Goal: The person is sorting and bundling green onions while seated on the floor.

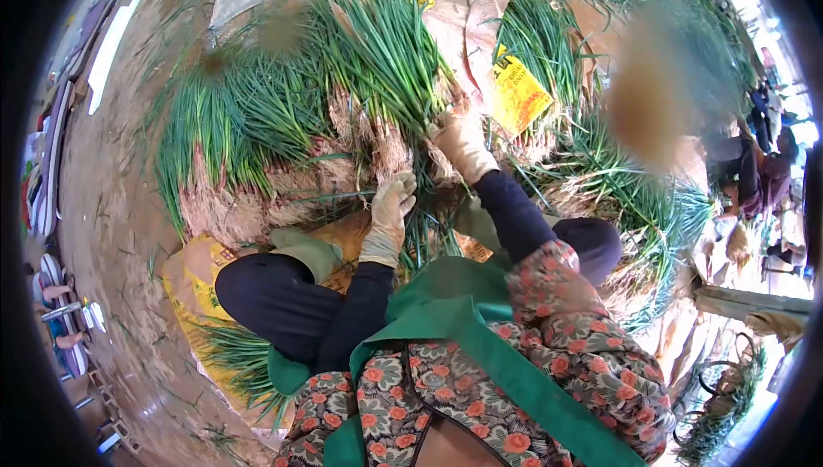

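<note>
My right hand [463, 143], in a pale glove, grips a bunch of green onions [390, 51] near its root end, the long green leaves fanning up and to the left. Below and to the left, my left hand [390, 210] is gloved too. Its fingers are curled together close to the hanging pale roots [391, 154]; whatever they hold, if anything, is hidden. Loose green stalks [422, 236] lie between my hands, in front of my green apron [450, 287].
Rooted green onions [231, 124] lie in a long row at the left. More are heaped at the right [634, 201], near a yellow printed bag [519, 94]. Yellow sacking [193, 283] lies under my legs. Another person [763, 171] sits at the far right. A blurred spot covers part of the view.
</note>
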Demonstrator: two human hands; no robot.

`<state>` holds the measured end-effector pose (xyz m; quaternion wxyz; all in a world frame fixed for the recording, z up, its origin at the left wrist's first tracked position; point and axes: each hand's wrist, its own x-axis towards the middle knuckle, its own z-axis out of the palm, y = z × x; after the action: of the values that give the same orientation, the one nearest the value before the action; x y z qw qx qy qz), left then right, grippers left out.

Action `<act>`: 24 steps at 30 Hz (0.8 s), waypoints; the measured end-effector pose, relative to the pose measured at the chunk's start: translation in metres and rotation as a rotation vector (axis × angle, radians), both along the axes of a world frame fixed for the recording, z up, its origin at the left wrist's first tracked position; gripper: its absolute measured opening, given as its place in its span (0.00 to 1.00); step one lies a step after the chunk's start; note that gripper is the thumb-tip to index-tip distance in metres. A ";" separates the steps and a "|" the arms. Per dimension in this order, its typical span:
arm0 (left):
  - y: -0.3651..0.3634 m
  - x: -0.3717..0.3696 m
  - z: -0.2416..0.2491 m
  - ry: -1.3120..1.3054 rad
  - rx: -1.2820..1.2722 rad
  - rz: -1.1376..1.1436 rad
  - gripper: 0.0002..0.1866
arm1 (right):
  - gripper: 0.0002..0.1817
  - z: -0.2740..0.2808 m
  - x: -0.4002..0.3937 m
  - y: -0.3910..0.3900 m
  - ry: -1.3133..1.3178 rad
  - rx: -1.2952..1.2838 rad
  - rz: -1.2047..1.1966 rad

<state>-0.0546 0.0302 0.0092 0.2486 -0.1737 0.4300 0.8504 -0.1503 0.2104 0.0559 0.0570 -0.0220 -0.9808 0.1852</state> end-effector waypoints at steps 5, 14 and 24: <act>0.015 -0.008 0.009 0.263 -0.027 -0.154 0.17 | 0.18 0.057 0.104 -0.026 -0.238 -0.148 0.384; 0.031 0.057 0.016 0.027 -0.028 -0.035 0.05 | 0.29 -0.006 0.139 -0.020 -0.657 -1.204 0.026; -0.023 0.085 0.114 0.195 0.196 0.063 0.13 | 0.12 -0.065 0.135 -0.018 -0.427 -0.158 0.648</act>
<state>0.0303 0.0074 0.1231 0.1945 -0.0785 0.3614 0.9085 -0.0155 0.1922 -0.0095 -0.2116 0.2465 -0.9094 0.2597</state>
